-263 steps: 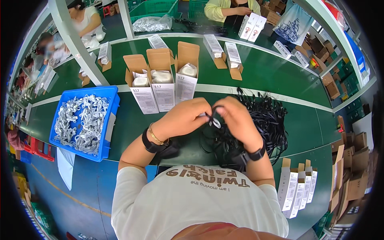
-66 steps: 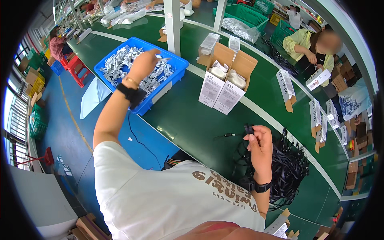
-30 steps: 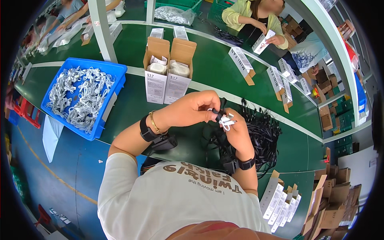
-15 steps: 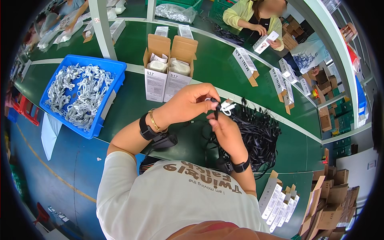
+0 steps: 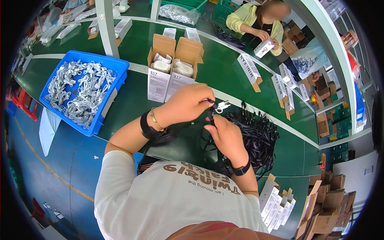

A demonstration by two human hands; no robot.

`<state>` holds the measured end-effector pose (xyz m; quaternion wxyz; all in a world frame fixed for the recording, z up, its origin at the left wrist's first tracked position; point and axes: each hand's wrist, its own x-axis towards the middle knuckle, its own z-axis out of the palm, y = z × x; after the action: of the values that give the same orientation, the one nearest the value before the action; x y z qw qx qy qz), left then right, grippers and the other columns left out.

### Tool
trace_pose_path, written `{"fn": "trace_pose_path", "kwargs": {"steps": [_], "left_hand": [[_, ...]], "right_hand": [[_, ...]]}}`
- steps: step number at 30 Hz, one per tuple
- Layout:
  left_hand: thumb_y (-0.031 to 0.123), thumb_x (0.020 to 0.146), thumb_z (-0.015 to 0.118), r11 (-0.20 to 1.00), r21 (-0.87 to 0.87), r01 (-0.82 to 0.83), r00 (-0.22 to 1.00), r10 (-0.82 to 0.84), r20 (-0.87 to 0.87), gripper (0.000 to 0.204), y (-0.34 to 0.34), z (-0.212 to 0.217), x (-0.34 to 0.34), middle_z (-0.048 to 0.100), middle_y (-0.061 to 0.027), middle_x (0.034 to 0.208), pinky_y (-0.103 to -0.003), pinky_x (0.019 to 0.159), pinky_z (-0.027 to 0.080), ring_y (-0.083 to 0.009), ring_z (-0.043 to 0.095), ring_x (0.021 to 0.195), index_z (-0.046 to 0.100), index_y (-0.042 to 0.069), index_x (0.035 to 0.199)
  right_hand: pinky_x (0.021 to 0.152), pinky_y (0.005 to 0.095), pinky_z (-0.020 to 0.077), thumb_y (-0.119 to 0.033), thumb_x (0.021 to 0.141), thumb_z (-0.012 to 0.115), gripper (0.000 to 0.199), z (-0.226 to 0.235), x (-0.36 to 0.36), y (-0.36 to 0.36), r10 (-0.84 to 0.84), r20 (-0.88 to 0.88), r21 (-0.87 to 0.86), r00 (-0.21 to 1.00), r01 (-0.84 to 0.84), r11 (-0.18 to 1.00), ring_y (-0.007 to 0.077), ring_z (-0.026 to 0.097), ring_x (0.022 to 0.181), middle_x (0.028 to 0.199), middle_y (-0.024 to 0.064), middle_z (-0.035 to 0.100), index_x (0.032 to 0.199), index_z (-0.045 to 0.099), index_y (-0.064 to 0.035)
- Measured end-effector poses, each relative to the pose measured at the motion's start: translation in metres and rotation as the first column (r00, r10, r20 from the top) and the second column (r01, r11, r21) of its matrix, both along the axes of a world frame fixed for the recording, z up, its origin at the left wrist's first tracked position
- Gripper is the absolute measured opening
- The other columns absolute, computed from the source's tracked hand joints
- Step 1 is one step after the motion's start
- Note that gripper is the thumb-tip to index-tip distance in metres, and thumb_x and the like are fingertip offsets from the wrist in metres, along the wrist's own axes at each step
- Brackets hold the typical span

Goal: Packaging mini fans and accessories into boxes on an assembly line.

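Note:
My left hand (image 5: 188,104) and my right hand (image 5: 226,134) meet above the green table (image 5: 132,104). Between their fingertips they hold a thin black strap (image 5: 211,116) with a small white clip piece (image 5: 222,106) at its top end. The left hand pinches the top of the strap by the clip; the right hand grips it just below. A heap of black straps (image 5: 256,138) lies on the table right of my hands. A blue bin (image 5: 116,94) full of small white cable bundles (image 5: 80,92) sits at the left.
Two open cardboard cartons (image 5: 174,64) with white items stand behind my hands. Small white boxes (image 5: 250,72) line the table's far side, where another person (image 5: 260,24) handles one. Flat box stacks (image 5: 278,202) and brown cartons (image 5: 324,200) lie at the lower right.
Since 2.2 s ago my left hand came back from the blue bin and joined the right on the strap. Over the last second the hands shifted only slightly, the clip staying at the strap's top.

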<state>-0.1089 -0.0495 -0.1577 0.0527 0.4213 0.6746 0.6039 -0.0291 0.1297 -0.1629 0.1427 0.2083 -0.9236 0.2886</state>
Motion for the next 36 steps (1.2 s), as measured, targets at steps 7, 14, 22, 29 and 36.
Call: {"fn": "trace_pose_path", "kwargs": {"steps": [7, 14, 22, 29, 36], "left_hand": [[0.006, 0.085, 0.063, 0.938, -0.226, 0.264, 0.905, -0.321, -0.278, 0.006, -0.008, -0.004, -0.005, 0.058, -0.0038, 0.078, -0.028, 0.063, 0.045, -0.0154, 0.056, 0.067, 0.058, 0.003, 0.086], [0.007, 0.082, 0.064, 0.939, 0.283, 0.193, 0.887, -0.290, 0.360, 0.008, 0.005, -0.013, -0.006, 0.058, -0.0072, 0.076, -0.032, 0.060, 0.044, -0.0222, 0.057, 0.068, 0.058, 0.003, 0.086], [0.009, 0.091, 0.056, 0.967, -0.223, -0.123, 0.903, 0.016, -0.430, 0.010, -0.003, -0.004, 0.000, 0.056, 0.0008, 0.077, -0.024, 0.060, 0.043, -0.0068, 0.053, 0.070, 0.058, 0.001, 0.085], [0.007, 0.087, 0.060, 0.907, 0.340, 0.250, 0.862, -0.369, 0.349, 0.007, -0.011, -0.001, -0.007, 0.056, -0.0035, 0.080, -0.026, 0.060, 0.044, -0.0112, 0.055, 0.072, 0.057, 0.003, 0.091], [0.004, 0.082, 0.062, 0.845, 0.356, -0.399, 0.841, 0.492, -0.225, 0.019, -0.025, 0.015, -0.011, 0.056, -0.0097, 0.096, -0.032, 0.072, 0.046, -0.0214, 0.056, 0.085, 0.056, 0.003, 0.099]], "right_hand": [[0.061, 0.0288, 0.0443, -0.009, 0.084, 0.061, 0.009, 0.023, -0.004, 0.017, 0.246, 0.129, -0.392, 0.961, -0.179, 0.903, 0.0195, 0.058, 0.068, 0.078, 0.0099, 0.059, 0.090, 0.061, -0.0024], [0.060, 0.0324, 0.0462, -0.007, 0.081, 0.064, 0.009, -0.006, 0.009, -0.008, -0.031, 0.017, -0.243, 0.999, 0.035, 0.969, 0.0252, 0.058, 0.067, 0.078, 0.0109, 0.060, 0.089, 0.063, -0.0032], [0.064, 0.0319, 0.0465, -0.006, 0.079, 0.065, 0.015, 0.041, -0.005, 0.007, 0.080, -0.212, 0.104, 0.974, -0.059, 0.993, 0.0245, 0.059, 0.075, 0.083, 0.0101, 0.063, 0.094, 0.066, -0.0037], [0.080, 0.0358, 0.0472, -0.008, 0.086, 0.061, 0.025, 0.014, -0.043, -0.002, 0.378, -0.116, -0.646, 0.918, -0.359, 0.673, 0.0231, 0.059, 0.090, 0.097, 0.0077, 0.064, 0.111, 0.061, -0.0018], [0.098, 0.0357, 0.0400, -0.017, 0.095, 0.053, 0.042, 0.028, -0.072, -0.069, 0.353, -0.119, -0.876, 0.928, -0.266, 0.403, 0.0197, 0.055, 0.105, 0.118, 0.0067, 0.056, 0.131, 0.044, 0.0023]]}}
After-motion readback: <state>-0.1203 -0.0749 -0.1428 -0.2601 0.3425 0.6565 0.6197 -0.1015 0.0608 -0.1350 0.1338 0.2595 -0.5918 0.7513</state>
